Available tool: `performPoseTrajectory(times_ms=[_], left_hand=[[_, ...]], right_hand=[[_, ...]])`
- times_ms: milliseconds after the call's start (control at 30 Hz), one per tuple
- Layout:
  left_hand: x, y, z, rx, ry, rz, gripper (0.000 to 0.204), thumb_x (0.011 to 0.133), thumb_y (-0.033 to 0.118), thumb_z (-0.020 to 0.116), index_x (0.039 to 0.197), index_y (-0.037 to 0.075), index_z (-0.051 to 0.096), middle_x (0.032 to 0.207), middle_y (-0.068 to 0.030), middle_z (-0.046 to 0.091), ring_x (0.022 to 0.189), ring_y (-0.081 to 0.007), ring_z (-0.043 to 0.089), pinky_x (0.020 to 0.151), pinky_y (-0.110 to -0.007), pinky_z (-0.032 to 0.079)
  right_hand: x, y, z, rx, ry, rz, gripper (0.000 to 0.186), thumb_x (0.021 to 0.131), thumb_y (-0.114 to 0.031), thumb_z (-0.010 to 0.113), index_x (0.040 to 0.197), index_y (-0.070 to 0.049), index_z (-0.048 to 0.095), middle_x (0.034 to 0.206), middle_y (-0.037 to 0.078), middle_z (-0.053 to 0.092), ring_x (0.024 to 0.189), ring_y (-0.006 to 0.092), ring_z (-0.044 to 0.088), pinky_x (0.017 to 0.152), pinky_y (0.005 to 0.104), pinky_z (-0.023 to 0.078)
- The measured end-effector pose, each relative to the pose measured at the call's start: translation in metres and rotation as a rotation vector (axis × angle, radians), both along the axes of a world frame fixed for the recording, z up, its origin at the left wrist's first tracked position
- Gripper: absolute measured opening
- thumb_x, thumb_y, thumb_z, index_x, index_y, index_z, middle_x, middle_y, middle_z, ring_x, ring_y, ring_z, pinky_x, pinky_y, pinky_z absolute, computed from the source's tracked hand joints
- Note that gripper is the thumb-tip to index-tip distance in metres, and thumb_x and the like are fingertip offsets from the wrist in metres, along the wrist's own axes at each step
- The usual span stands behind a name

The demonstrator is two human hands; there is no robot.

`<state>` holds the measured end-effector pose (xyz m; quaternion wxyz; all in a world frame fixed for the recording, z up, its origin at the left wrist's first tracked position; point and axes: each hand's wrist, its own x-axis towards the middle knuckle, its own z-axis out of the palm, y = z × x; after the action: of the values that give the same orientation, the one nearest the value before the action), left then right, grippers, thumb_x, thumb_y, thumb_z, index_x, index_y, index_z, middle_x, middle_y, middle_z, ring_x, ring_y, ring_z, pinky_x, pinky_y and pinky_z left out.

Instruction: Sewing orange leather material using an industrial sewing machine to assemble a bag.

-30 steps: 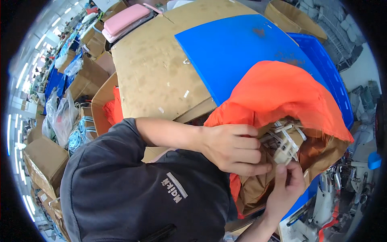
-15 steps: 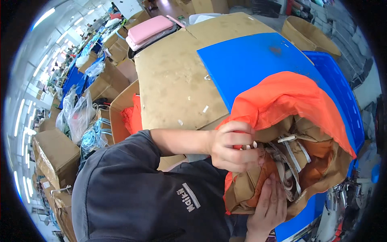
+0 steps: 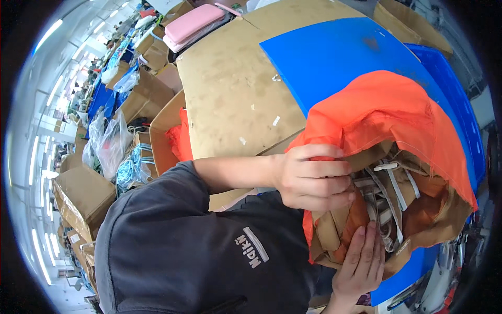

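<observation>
An orange bag (image 3: 387,102) with brown lining (image 3: 334,225) lies gaping on the right of the work surface. Inside it white straps and a small buckle (image 3: 386,167) show among brown and orange folds. My left hand (image 3: 314,178) has its fingers curled over the bag's left edge, gripping the fabric. Below it, my right hand (image 3: 360,261) rests against the lining beside the straps, fingers stretched out.
A stained cardboard sheet (image 3: 227,89) and blue board (image 3: 334,52) form the surface. A blue tray (image 3: 449,94) sits right, pink cases (image 3: 193,26) at the back. Left are a box with orange fabric (image 3: 159,136), plastic bags (image 3: 115,141), blue cords (image 3: 133,172) and stacked cartons (image 3: 83,201).
My right hand has let go of the pale strap piece it pinched a second ago and moved down onto the lining. My left fingers have closed on the bag's edge, and the bag's opening is wider.
</observation>
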<state>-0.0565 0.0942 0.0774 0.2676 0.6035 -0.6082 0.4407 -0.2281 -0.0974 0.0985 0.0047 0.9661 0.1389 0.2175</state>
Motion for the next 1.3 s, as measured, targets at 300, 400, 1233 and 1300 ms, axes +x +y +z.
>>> performPoseTrajectory(times_ms=[300,400,1233,1300], left_hand=[[-0.018,-0.006,0.008,0.010,-0.041,-0.172,0.017,0.082,0.007,0.058,0.087,0.008,0.074,0.087,-0.0028,0.067,0.086,-0.0203,0.065,0.081,-0.034,0.049],[-0.019,-0.009,0.007,0.008,-0.067,-0.140,0.014,0.080,0.008,0.059,0.082,0.005,0.073,0.082,-0.0043,0.067,0.081,-0.0209,0.065,0.076,-0.033,0.050],[-0.022,-0.044,0.016,-0.035,-0.122,-0.212,0.012,0.078,0.011,0.059,0.079,0.002,0.067,0.078,-0.0056,0.058,0.075,-0.0200,0.059,0.074,-0.035,0.050],[-0.021,-0.046,0.012,-0.062,-0.183,-0.209,0.012,0.078,0.010,0.060,0.079,0.001,0.068,0.076,-0.0045,0.056,0.075,-0.0195,0.059,0.072,-0.035,0.049]], right_hand=[[-0.002,-0.003,0.004,0.048,-0.085,-0.054,0.027,0.102,-0.009,0.040,0.117,0.002,0.060,0.118,0.019,0.064,0.100,0.0341,0.066,0.083,0.0426,0.055],[-0.001,-0.009,0.002,0.098,-0.087,-0.024,0.027,0.101,-0.009,0.040,0.116,0.003,0.060,0.117,0.020,0.064,0.100,0.0358,0.066,0.083,0.0438,0.055],[-0.026,-0.031,-0.001,0.198,-0.214,0.000,0.010,0.092,-0.004,0.058,0.100,0.003,0.061,0.105,0.018,0.068,0.092,0.0334,0.067,0.082,0.0454,0.056],[-0.025,-0.030,0.002,0.229,-0.193,-0.056,0.005,0.091,0.000,0.058,0.095,0.001,0.062,0.096,0.015,0.070,0.091,0.0316,0.067,0.082,0.0456,0.056]])
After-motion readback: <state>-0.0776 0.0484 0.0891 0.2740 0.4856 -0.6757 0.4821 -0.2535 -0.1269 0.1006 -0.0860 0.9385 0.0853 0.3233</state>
